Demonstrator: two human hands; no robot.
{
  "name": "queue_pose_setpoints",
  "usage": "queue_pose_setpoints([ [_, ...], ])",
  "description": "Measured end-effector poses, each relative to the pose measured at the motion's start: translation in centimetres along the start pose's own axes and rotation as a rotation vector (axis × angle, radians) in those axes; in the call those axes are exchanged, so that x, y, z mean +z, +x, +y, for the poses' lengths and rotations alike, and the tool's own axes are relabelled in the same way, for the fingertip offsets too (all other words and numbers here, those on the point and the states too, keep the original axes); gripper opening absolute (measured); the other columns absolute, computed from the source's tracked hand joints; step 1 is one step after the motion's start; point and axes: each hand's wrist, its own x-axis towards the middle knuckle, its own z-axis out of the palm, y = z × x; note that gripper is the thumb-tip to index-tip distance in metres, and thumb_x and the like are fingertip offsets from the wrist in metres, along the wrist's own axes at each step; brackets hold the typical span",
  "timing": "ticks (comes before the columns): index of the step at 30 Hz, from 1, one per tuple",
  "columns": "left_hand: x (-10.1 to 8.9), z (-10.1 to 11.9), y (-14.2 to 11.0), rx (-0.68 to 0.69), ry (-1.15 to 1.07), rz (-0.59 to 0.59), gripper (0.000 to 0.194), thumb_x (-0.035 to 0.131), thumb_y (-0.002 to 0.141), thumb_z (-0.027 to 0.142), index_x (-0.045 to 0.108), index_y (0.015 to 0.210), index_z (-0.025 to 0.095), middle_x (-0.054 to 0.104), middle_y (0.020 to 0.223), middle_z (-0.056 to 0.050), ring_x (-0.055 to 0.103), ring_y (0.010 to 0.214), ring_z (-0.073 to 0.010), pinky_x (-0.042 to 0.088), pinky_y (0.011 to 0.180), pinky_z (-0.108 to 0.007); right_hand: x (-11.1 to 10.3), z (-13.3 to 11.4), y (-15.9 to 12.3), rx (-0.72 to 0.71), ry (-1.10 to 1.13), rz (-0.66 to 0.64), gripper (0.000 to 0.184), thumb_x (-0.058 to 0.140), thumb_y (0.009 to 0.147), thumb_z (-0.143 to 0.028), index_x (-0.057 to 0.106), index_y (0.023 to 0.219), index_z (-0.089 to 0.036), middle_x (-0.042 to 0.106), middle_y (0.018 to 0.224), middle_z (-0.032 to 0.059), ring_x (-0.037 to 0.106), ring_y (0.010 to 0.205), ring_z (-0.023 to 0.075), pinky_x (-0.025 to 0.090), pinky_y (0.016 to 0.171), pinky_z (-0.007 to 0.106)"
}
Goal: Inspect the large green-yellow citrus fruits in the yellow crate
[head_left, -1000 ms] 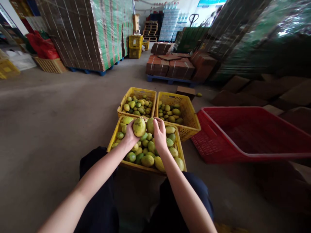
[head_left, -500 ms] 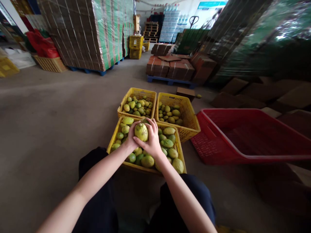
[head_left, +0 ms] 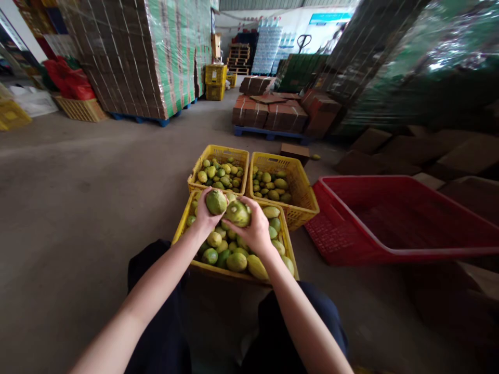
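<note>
My left hand (head_left: 207, 210) is closed round a dark green papaya (head_left: 215, 201), held up above the nearest yellow crate (head_left: 230, 270). Just to its right, my right hand (head_left: 255, 223) grips a yellow-green, mottled papaya (head_left: 238, 213), its stem end turned towards me. The two fruits are close together; whether they touch I cannot tell. Below them the near crate is filled with green and yellowish papayas (head_left: 236, 262), partly hidden by my hands and forearms.
Two more yellow crates with smaller-looking fruit, one at back left (head_left: 191, 182) and one at back right (head_left: 307, 192), adjoin the near crate. A red basket (head_left: 335, 234) stands tilted at the right. Flattened cartons (head_left: 268, 114) lie on a blue pallet beyond; wrapped stacks (head_left: 117, 57) flank the aisle.
My hands were together round one mottled papaya, with another fruit partly visible behind. They have moved apart, each now showing its own papaya, the green one at left.
</note>
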Motion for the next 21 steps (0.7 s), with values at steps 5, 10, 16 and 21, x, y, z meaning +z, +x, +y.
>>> queue_pose_setpoints([
  [5,0.6,0.6,-1.1,0.12,-0.084,0.002,0.031,0.062,0.086,0.036,0.062,0.058,0.024,0.065,0.062,0.001,0.065,0.065,-0.0152,0.054,0.074,-0.03,-0.2,0.5,0.0,0.166,0.111,0.164,0.066,0.085,0.074,-0.063,0.055,0.123,-0.03,0.073,0.116,0.009,0.071,0.105,0.0315,0.058,0.096,0.052],
  [10,1.2,0.2,-2.1,0.139,-0.024,-0.021,0.036,0.059,0.086,0.03,0.062,0.051,0.022,0.065,0.06,0.0,0.062,0.063,-0.015,0.052,0.077,-0.03,1.3,0.5,-0.5,0.187,0.16,0.124,0.065,0.085,0.072,-0.065,0.055,0.118,-0.03,0.072,0.112,0.0088,0.069,0.105,0.0326,0.056,0.098,0.054],
  [16,0.8,0.5,-2.3,0.144,-0.026,-0.052,0.037,0.058,0.086,0.028,0.064,0.05,0.022,0.065,0.059,-0.001,0.063,0.063,-0.015,0.052,0.076,-0.03,1.2,0.3,-0.4,0.131,0.16,0.113,0.06,0.086,0.074,-0.059,0.057,0.117,-0.029,0.073,0.109,0.0082,0.07,0.103,0.0322,0.057,0.096,0.053],
  [21,0.8,0.8,-2.5,0.102,0.0,-0.028,0.038,0.066,0.086,0.032,0.06,0.049,0.022,0.059,0.054,0.001,0.064,0.06,-0.016,0.053,0.081,-0.034,0.7,-0.2,-0.2,0.142,0.174,0.069,0.059,0.089,0.069,-0.059,0.06,0.111,-0.029,0.073,0.106,0.0068,0.07,0.1,0.0316,0.058,0.094,0.052],
])
